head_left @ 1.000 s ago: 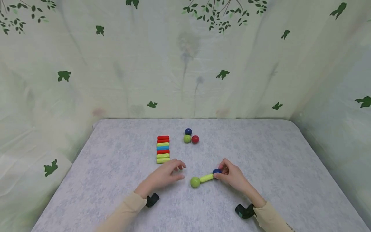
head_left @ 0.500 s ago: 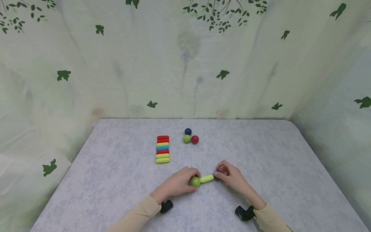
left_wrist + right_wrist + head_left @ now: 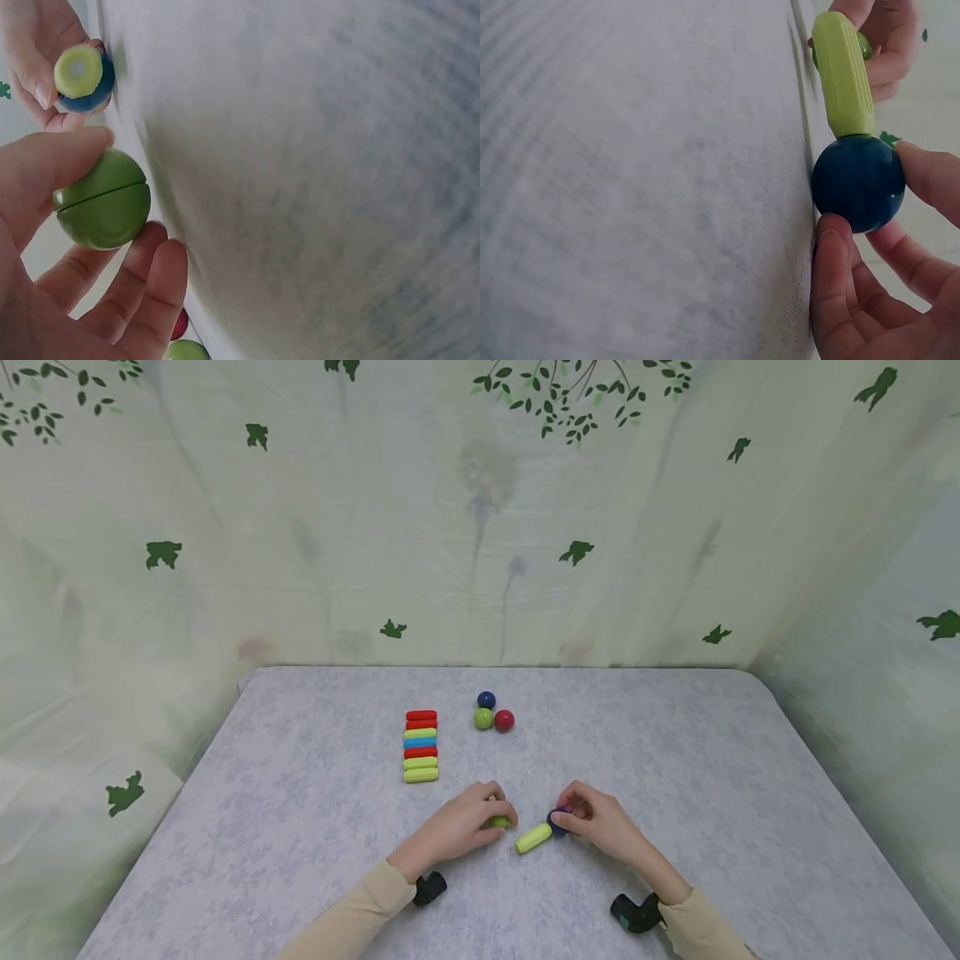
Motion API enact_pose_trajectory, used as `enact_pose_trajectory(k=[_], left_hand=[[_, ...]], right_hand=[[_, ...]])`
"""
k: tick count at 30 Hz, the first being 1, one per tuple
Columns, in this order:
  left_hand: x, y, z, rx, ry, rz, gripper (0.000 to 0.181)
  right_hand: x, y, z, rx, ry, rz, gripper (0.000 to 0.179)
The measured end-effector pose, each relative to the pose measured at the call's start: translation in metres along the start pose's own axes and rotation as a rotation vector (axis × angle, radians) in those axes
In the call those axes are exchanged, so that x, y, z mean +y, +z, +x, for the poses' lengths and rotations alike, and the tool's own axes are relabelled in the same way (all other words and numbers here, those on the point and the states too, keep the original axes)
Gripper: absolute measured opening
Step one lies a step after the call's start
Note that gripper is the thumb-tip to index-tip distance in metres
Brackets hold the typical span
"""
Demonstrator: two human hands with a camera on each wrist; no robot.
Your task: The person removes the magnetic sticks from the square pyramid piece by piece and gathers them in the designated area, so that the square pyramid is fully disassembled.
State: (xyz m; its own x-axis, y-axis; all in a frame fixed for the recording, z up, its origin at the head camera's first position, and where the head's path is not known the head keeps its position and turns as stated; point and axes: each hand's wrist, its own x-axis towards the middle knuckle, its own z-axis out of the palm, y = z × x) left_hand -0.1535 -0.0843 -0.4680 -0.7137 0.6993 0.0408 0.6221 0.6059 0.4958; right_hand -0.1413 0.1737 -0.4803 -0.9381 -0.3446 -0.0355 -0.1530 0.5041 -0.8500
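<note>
My left hand [image 3: 462, 827] grips a green ball [image 3: 105, 202] between thumb and fingers; in the left wrist view a dark seam runs round it. My right hand [image 3: 597, 818] pinches a dark blue ball [image 3: 858, 184]. A yellow-green ribbed stick [image 3: 843, 75] is joined end-on to the blue ball. In the head view this stick points down and left, its free end apart from the green ball. In the left wrist view a pale round spot shows at the middle of that end.
Several short sticks in red, yellow-green and blue [image 3: 420, 743] lie stacked in a column at the left. Further back, a blue ball [image 3: 486, 700], a green ball [image 3: 483, 719] and a red ball [image 3: 504, 721] sit together. Grey cloth covers the table [image 3: 675, 735].
My left hand has come right from beside the stick column and taken hold of the green ball. The green ball has come off the stick, which now tilts more downward from the blue ball.
</note>
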Motion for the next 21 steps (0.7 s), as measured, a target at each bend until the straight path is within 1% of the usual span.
enact_pose_trajectory(k=[3,5,8,11,13,15,18,21], left_hand=[[0.000,-0.001,0.000,0.007,-0.010,-0.025,0.017],[-0.001,-0.002,0.001,0.025,-0.036,-0.060,0.020],[-0.006,-0.003,0.003,0.080,-0.075,-0.121,0.023],[-0.014,-0.005,0.007,0.146,-0.108,-0.186,0.024],[-0.020,-0.007,0.011,0.191,-0.143,-0.232,0.026],[-0.024,-0.009,0.017,0.229,-0.191,-0.256,0.028],[-0.027,-0.014,0.028,0.274,-0.274,-0.258,0.031],[-0.030,-0.018,0.040,0.318,-0.335,-0.236,0.032]], right_hand=[[0.000,-0.001,0.001,-0.004,-0.006,0.003,0.023],[0.000,-0.001,0.001,-0.012,-0.006,0.009,0.023],[0.000,-0.001,0.001,-0.022,-0.010,0.006,0.024],[0.000,-0.001,0.000,-0.035,-0.015,-0.003,0.023],[0.000,-0.001,0.000,-0.040,-0.020,-0.008,0.022],[0.001,-0.001,0.001,-0.045,-0.021,-0.009,0.021],[0.001,-0.001,0.001,-0.049,-0.026,-0.007,0.021],[0.002,-0.001,0.001,-0.053,-0.029,-0.004,0.021]])
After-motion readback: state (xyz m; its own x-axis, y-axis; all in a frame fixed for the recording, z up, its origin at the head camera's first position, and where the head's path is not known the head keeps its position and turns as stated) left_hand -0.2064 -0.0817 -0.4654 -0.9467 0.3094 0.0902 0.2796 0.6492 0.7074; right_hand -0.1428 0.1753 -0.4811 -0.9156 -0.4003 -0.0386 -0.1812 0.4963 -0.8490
